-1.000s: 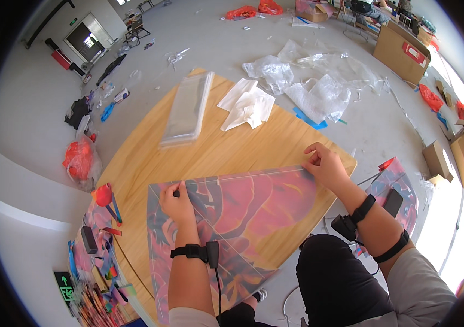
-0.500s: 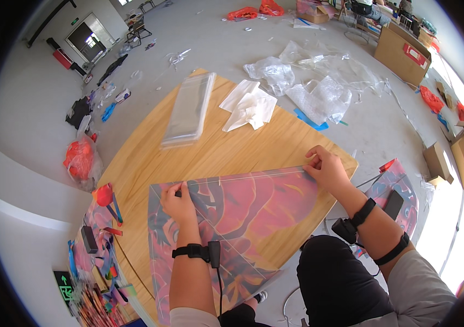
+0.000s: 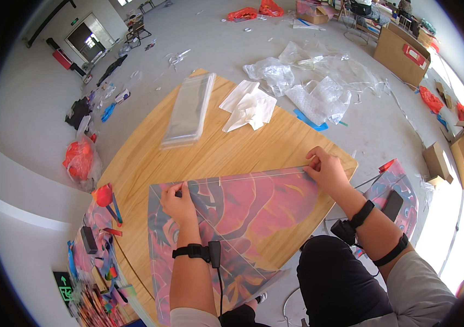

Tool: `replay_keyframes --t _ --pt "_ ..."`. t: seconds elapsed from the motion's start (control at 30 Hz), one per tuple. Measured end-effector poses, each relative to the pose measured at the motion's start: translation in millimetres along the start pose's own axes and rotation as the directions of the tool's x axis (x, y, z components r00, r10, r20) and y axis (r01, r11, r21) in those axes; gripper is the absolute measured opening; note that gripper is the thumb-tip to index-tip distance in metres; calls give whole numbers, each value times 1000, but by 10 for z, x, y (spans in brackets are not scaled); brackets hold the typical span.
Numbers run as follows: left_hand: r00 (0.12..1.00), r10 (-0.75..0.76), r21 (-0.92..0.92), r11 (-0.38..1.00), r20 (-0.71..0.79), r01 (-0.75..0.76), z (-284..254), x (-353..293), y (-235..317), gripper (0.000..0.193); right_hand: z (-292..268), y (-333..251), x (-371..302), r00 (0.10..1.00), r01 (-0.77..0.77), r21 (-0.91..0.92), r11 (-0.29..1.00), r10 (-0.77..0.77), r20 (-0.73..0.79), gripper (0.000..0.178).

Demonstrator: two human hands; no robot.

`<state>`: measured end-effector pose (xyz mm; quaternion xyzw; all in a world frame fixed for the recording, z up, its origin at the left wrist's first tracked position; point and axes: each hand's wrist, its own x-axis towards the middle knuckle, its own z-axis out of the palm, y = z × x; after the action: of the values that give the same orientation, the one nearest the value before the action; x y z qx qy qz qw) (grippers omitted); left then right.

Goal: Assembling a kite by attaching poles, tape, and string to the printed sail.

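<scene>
A thin printed fabric sheet [image 3: 243, 212], pink, red and dark grey with pale seam lines, lies over the near part of the wooden table [image 3: 134, 163]. Its top edge runs between my two hands. My left hand [image 3: 178, 204] is closed at that edge near the left corner, thumb and finger together, with a small dark bit showing beside the fingers. At the edge's right end my right hand [image 3: 325, 168] pinches the fabric between thumb and forefinger, its other fingers curled. Part of the sheet lies under my left forearm and sags past the table's front edge.
Farther up the table lie a stack of clear plastic sleeves [image 3: 188, 109] and crumpled white paper [image 3: 249, 106]. Clear plastic wrap [image 3: 319, 98] covers floor beyond. Another printed piece with a dark block [image 3: 392, 204] sits at right; coloured materials [image 3: 98, 294] crowd the lower left.
</scene>
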<state>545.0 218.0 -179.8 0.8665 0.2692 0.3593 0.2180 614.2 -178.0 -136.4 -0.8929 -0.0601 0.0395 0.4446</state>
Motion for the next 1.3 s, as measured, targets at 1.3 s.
replay_keyframes --t 1.3 --pt "963 -243 49 970 115 239 -23 172 -106 19 24 51 -54 993 -70 -313 947 38 -108 36"
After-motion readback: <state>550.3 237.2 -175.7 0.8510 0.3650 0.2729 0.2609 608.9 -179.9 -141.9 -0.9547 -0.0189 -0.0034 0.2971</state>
